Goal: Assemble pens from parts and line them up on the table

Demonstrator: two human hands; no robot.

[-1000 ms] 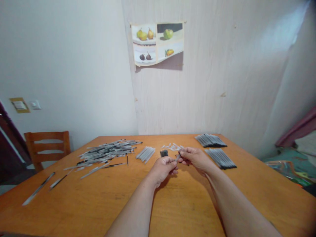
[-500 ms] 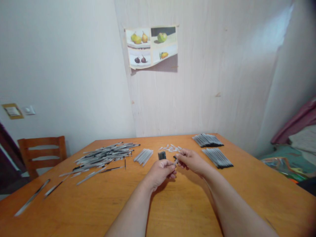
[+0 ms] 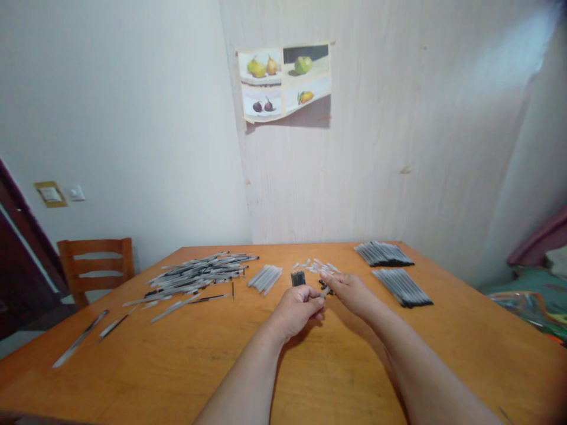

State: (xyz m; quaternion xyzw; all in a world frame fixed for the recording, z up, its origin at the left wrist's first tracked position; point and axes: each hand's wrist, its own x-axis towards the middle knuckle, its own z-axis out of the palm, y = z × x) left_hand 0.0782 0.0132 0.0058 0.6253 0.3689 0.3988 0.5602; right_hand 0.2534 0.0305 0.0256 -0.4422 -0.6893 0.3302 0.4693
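My left hand (image 3: pixel 302 305) is closed in a pinch over the table, thumb and fingers on a small greyish translucent pen part (image 3: pixel 326 291). My right hand (image 3: pixel 349 289) pinches the other side of this piece, its fingertips almost meeting the left ones. Its exact shape is mostly hidden by fingers. Small black pieces (image 3: pixel 322 283) lie just behind the fingers. Beyond my left hand is a row of thin dark refills (image 3: pixel 298 278). Short clear pen tips (image 3: pixel 315 265) are scattered behind my right hand. Clear pen barrels (image 3: pixel 264 278) lie side by side to the left.
A loose heap of pen parts (image 3: pixel 201 274) covers the table's left part, with a few stray pieces (image 3: pixel 80 339) nearer me. Two neat rows of black-ended pens lie at the right, one at the back (image 3: pixel 383 254), one closer (image 3: pixel 402 287). A wooden chair (image 3: pixel 97 265) stands left.
The camera view has turned slightly left, so everything sits further right in the picture. Both hands stay together around the small pen part, with the right fingers shifted a little over it.
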